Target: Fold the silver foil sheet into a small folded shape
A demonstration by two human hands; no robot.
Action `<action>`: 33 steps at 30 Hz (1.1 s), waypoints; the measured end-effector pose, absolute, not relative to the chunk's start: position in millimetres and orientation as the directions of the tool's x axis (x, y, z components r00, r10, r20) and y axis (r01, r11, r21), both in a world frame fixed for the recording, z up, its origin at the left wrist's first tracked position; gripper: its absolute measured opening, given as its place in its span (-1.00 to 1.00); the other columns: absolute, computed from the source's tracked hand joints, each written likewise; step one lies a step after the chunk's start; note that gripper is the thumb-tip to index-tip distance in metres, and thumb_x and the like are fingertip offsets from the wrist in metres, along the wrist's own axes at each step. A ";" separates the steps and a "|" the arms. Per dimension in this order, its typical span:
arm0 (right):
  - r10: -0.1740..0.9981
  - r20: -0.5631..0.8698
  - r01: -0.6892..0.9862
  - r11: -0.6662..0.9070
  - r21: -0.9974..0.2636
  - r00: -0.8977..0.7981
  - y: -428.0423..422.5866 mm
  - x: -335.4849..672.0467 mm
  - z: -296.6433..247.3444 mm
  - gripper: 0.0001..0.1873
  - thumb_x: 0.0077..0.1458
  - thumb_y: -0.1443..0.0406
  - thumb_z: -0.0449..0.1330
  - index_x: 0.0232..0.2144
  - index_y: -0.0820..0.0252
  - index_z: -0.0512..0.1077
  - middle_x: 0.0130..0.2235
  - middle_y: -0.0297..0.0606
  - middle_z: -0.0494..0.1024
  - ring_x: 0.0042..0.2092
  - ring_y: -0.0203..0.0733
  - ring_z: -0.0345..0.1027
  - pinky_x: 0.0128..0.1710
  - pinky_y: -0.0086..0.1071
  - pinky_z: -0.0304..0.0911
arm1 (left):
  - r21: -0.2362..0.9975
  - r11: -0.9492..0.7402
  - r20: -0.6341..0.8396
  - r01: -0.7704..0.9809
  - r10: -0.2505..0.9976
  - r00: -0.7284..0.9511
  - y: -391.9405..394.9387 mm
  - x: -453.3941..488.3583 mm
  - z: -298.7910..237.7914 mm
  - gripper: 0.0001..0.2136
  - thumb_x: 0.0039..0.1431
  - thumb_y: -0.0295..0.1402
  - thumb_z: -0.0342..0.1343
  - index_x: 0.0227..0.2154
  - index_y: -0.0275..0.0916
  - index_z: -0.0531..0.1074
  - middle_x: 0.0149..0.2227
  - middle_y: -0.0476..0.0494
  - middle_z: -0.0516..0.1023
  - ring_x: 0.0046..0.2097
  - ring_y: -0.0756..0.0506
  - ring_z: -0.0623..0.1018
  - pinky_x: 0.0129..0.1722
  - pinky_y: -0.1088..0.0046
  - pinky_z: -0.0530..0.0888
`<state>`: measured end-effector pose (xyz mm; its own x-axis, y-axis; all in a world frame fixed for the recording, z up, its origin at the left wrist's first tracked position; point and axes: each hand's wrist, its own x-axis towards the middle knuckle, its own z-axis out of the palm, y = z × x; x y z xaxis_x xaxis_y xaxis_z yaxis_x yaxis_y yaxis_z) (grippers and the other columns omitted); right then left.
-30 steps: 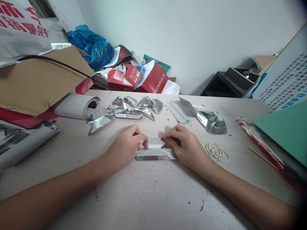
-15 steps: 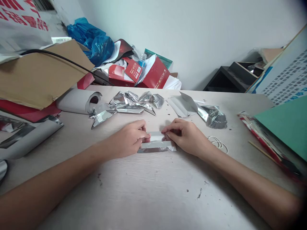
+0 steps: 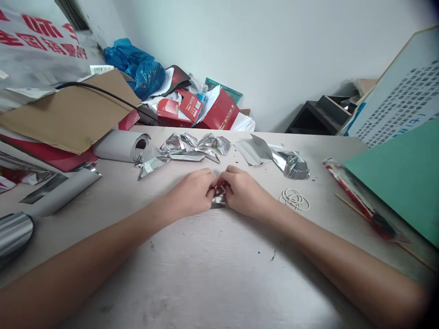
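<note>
A small strip of silver foil paper (image 3: 218,199) lies on the table between my hands, mostly covered by the fingers. My left hand (image 3: 195,192) pinches its left part, fingers curled. From the other side my right hand (image 3: 242,189) is closed on the right part, its knuckles nearly touching the left ones. Just beyond the hands are folded, pleated silver foil pieces (image 3: 183,141) and a fan-shaped foil piece (image 3: 295,165) joined to a grey sheet. White rubber bands (image 3: 295,199) lie to the right of my right hand.
A roll of foil paper (image 3: 120,146) and a cardboard piece (image 3: 68,114) are at the left. Red boxes (image 3: 219,112) and a blue plastic bag (image 3: 137,68) are behind the table. A green board (image 3: 398,173) and a thin wooden stick (image 3: 353,206) are on the right.
Both hands have drawn closer together over the foil strip, which now shows less of its length between them. The whole view has shifted slightly, revealing more at the left.
</note>
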<state>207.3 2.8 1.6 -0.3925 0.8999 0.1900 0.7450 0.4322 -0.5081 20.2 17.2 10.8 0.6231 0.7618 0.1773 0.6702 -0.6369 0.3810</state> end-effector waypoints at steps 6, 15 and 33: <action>0.853 0.291 0.701 0.522 -0.486 -0.433 -1.4 205.0 -13.7 -0.77 0.08 0.55 -0.01 -0.31 0.33 0.41 -0.20 -0.14 0.38 -0.19 -0.29 0.22 -0.16 -0.40 0.20 | 0.434 -0.658 0.268 0.616 0.747 0.609 11.3 16.4 -4.6 -0.86 0.28 -0.55 -0.04 -0.37 -0.24 0.33 -0.28 -0.05 0.37 -0.28 -0.01 0.39 -0.29 0.40 0.35; 0.864 0.265 0.685 0.501 -0.529 -0.427 -1.6 203.9 -14.4 -0.89 0.09 0.43 0.06 -0.36 0.30 0.39 -0.24 -0.15 0.38 -0.18 -0.24 0.16 -0.13 -0.35 0.15 | 0.423 -0.658 0.299 0.623 0.750 0.590 6.4 19.7 -9.9 -0.85 0.30 -0.54 -0.07 -0.40 -0.23 0.25 -0.26 -0.08 0.33 -0.22 -0.06 0.36 -0.21 0.33 0.37; 0.819 0.346 0.796 0.551 -0.249 -0.458 -12.4 195.5 -15.9 -0.81 0.22 0.37 -0.01 -0.34 0.32 0.38 -0.28 -0.12 0.39 -0.20 -0.19 0.12 -0.14 -0.28 0.07 | 0.307 -0.633 0.246 0.711 0.774 0.583 -7.2 25.7 -7.6 -0.87 0.22 -0.59 -0.10 -0.34 -0.23 0.21 -0.19 -0.18 0.30 -0.17 -0.15 0.30 -0.14 0.16 0.40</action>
<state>195.5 -12.4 -15.9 -0.4582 0.8189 0.3457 0.7965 0.5509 -0.2493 25.7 -7.2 -7.6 0.5833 0.7742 0.2459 0.7108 -0.6330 0.3067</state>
